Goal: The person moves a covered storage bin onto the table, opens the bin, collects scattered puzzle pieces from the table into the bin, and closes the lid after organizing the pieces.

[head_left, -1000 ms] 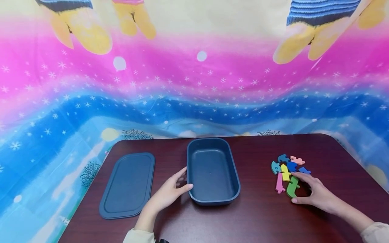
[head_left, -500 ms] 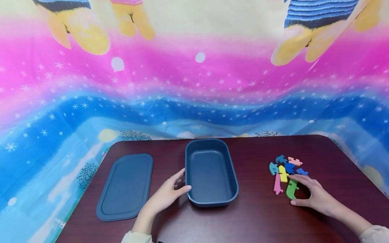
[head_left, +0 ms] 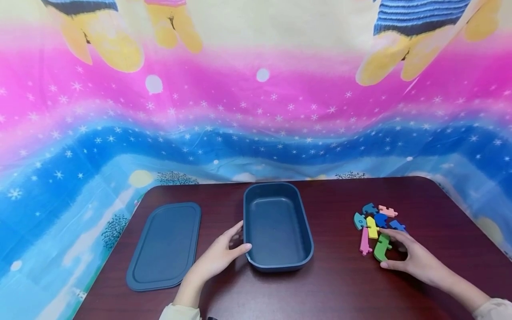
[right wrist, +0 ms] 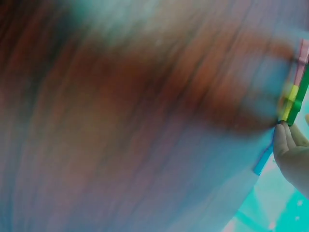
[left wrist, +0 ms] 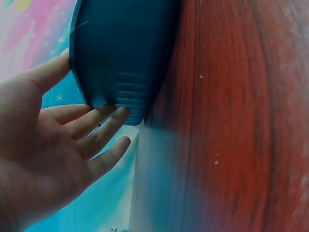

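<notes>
My left hand rests at the left side of a dark blue-grey rectangular container. Its thumb lies on the rim near the front corner, and its extended fingers touch the outer wall. Inside, the container's bottom shows bare. On the right, my right hand pinches a curved green puzzle piece between thumb and fingers, one at each end. The right wrist view catches only the fingertips, with the green piece at the frame's edge. Touching its far end is a yellow puzzle piece.
Around the green piece lie several others: pink, teal, dark teal, peach and blue. A flat matching lid lies left of the container. Behind the brown table hangs a printed cloth.
My right hand and the green piece have shifted slightly left and away from me. The left hand and container keep their places; the whole view has drifted a little.
</notes>
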`<control>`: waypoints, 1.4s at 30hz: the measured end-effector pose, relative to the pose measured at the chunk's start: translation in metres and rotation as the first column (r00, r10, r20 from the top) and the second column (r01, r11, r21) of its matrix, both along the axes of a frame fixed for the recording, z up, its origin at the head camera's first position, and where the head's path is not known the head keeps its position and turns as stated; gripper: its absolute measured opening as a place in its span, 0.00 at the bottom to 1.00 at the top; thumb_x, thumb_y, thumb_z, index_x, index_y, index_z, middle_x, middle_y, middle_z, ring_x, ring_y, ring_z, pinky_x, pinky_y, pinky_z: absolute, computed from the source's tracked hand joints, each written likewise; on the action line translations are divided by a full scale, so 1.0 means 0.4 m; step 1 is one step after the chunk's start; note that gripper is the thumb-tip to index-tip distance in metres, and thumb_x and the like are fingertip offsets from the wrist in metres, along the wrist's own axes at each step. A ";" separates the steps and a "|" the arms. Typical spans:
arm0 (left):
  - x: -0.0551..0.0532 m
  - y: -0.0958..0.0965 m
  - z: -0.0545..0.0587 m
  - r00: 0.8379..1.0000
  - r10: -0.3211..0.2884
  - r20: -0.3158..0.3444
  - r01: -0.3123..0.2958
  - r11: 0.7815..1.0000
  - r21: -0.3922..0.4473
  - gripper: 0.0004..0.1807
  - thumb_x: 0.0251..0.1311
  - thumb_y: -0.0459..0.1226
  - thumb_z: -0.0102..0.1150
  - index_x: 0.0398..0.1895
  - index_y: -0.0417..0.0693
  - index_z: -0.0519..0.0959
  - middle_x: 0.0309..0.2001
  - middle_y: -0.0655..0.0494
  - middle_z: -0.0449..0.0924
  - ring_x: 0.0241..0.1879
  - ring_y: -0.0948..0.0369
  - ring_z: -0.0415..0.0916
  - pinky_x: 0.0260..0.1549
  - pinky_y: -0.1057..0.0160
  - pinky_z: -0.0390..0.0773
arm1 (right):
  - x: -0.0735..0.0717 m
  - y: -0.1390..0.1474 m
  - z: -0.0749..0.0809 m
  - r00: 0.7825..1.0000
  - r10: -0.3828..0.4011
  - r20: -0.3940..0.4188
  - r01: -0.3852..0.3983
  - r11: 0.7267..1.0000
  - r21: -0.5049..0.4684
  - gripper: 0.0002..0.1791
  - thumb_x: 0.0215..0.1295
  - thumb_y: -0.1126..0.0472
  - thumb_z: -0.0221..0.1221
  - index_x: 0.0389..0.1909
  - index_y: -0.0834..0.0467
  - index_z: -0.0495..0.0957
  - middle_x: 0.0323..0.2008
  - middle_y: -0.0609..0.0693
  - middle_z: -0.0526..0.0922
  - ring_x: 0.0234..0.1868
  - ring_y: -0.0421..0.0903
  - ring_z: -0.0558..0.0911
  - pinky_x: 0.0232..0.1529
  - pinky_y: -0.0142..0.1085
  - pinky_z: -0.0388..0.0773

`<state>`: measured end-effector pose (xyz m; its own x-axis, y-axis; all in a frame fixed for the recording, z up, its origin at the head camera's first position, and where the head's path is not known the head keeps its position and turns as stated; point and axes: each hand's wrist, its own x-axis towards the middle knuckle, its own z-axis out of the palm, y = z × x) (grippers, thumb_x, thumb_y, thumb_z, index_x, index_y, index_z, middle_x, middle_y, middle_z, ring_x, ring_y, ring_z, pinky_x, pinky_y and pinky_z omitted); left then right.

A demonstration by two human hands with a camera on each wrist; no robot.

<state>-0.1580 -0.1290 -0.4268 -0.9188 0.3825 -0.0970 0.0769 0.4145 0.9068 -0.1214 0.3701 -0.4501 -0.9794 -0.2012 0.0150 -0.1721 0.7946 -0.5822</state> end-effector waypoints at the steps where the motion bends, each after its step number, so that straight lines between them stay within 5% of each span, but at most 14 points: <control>1: 0.000 0.000 0.001 1.000 0.001 0.000 -0.001 1.000 0.000 0.40 0.68 0.47 0.60 0.78 0.49 0.55 0.70 0.41 0.64 0.66 0.43 0.66 0.60 0.41 0.69 | 0.000 -0.003 0.003 1.000 0.001 0.000 -0.001 1.000 -0.008 0.47 0.53 0.50 0.74 0.69 0.64 0.65 0.62 0.67 0.68 0.54 0.65 0.75 0.40 0.29 0.79; 14: -0.001 0.001 0.000 1.000 0.006 -0.004 -0.006 1.000 -0.008 0.40 0.68 0.47 0.60 0.78 0.50 0.55 0.70 0.42 0.64 0.66 0.44 0.66 0.60 0.41 0.69 | 0.013 -0.049 0.039 0.999 0.030 -0.024 -0.031 0.998 -0.051 0.46 0.54 0.54 0.74 0.71 0.63 0.63 0.62 0.65 0.69 0.50 0.58 0.76 0.37 0.31 0.80; 22: -0.002 0.004 0.001 1.000 0.003 -0.004 -0.003 1.000 0.003 0.40 0.68 0.47 0.60 0.78 0.50 0.55 0.69 0.42 0.65 0.65 0.44 0.67 0.60 0.41 0.69 | 0.020 -0.082 0.055 0.990 0.063 -0.126 -0.074 0.994 -0.082 0.44 0.52 0.57 0.75 0.69 0.59 0.66 0.61 0.59 0.70 0.48 0.27 0.71 0.38 0.32 0.80; 29: -0.005 0.003 -0.001 1.000 0.006 -0.009 -0.006 1.000 0.003 0.40 0.68 0.47 0.61 0.78 0.49 0.56 0.69 0.41 0.65 0.65 0.44 0.68 0.59 0.41 0.70 | 0.024 -0.120 0.074 0.992 0.069 -0.109 -0.081 0.991 -0.103 0.45 0.52 0.56 0.75 0.70 0.59 0.64 0.63 0.60 0.70 0.47 0.41 0.78 0.37 0.34 0.81; 34: -0.006 0.003 -0.004 1.000 0.008 -0.011 -0.008 1.000 -0.003 0.39 0.68 0.48 0.61 0.78 0.50 0.56 0.69 0.42 0.65 0.65 0.45 0.68 0.59 0.41 0.70 | 0.030 -0.150 0.087 0.986 0.098 -0.135 -0.114 0.987 -0.117 0.46 0.52 0.57 0.75 0.71 0.57 0.64 0.62 0.59 0.71 0.47 0.42 0.78 0.38 0.35 0.80; 42: -0.005 0.001 -0.010 1.000 0.011 -0.002 -0.011 1.000 -0.020 0.40 0.67 0.49 0.61 0.78 0.50 0.56 0.69 0.43 0.66 0.65 0.45 0.67 0.59 0.42 0.70 | 0.033 -0.207 0.116 0.987 0.120 -0.106 -0.131 0.986 -0.103 0.49 0.53 0.51 0.74 0.75 0.51 0.61 0.70 0.62 0.65 0.66 0.66 0.65 0.50 0.62 0.76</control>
